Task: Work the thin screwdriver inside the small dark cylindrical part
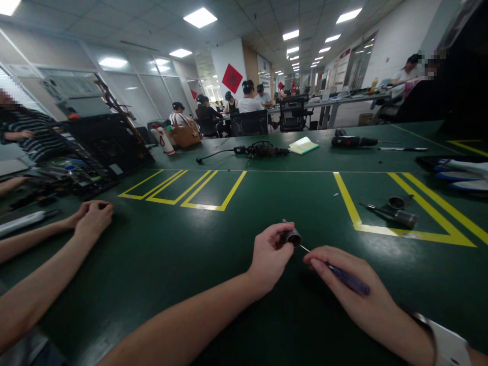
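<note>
Over the middle of the green table, my left hand [271, 254] pinches a small dark metal ring-shaped part [293, 237] between thumb and fingers, its round opening facing me. My right hand [348, 277] grips a screwdriver [348, 279] with a dark purple handle. The thin shaft of the screwdriver points at the lower right rim of the part; whether the tip touches it I cannot tell. Farther right, inside a yellow taped outline, lie a similar ring-shaped part [396, 203] and a dark cylindrical part with a thin shaft [406, 218].
Yellow tape [202, 207] marks boxes on the green table [183, 284]. A power drill [354, 140], a notepad [304, 145] and a bundled black cable [263, 149] lie at the back. A co-worker's hands [93, 218] are at left, near dark equipment [107, 147].
</note>
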Demonstrator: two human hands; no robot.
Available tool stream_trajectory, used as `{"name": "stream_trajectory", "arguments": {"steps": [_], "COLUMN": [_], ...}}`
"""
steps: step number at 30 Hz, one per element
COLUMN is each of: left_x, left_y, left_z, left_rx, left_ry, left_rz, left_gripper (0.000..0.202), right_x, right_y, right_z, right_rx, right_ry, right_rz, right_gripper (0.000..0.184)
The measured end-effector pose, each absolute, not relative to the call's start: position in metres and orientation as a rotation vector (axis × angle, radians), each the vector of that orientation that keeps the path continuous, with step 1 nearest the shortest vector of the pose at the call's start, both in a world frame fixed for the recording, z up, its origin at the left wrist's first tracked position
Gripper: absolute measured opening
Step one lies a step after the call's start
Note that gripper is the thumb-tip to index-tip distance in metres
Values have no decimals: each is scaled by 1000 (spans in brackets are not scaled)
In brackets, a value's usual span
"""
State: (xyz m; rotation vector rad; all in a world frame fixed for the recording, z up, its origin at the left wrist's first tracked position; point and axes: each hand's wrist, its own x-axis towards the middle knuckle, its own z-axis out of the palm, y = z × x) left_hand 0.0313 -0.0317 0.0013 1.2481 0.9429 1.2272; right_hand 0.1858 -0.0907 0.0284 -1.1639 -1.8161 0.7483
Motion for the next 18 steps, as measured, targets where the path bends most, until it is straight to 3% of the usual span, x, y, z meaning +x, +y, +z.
{"name": "stream_trajectory", "arguments": {"steps": [18], "left_x": [31], "left_y": [-33], "left_z": [2], "left_rx": [1271], "left_ry": [967], "left_rz": [1239], "left_gripper": [25], "right_x": [186], "right_y": [-92], "right_z": [27], "right_rx": [-1145], "right_ry": [-1852], "right_rz": [758], "right_gripper": [18]}}
